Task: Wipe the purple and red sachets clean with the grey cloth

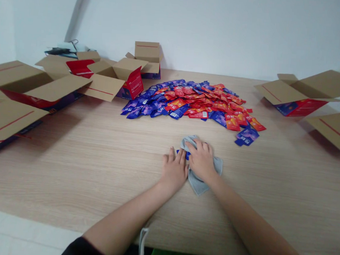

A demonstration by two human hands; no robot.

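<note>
My right hand (201, 159) is closed over a grey cloth (198, 185), pressing it down on the wooden table (96, 184). Under the fingertips of my left hand (175, 168) lies a small blue packet (187, 155), partly covered by the cloth and the fingers. That left hand rests flat with its fingers spread, right beside the cloth. Beyond both hands is a wide heap of blue packets (151, 105) and red-orange packets (218, 101). One blue packet (247, 136) lies at the heap's near right edge.
Open cardboard boxes stand at the left, including a large box (44, 89) and a smaller box (118, 77). Another box (148, 58) is at the back. On the right are two more, a farther box (300, 94) and a nearer box (337, 127). A white wall (223, 34) rises behind.
</note>
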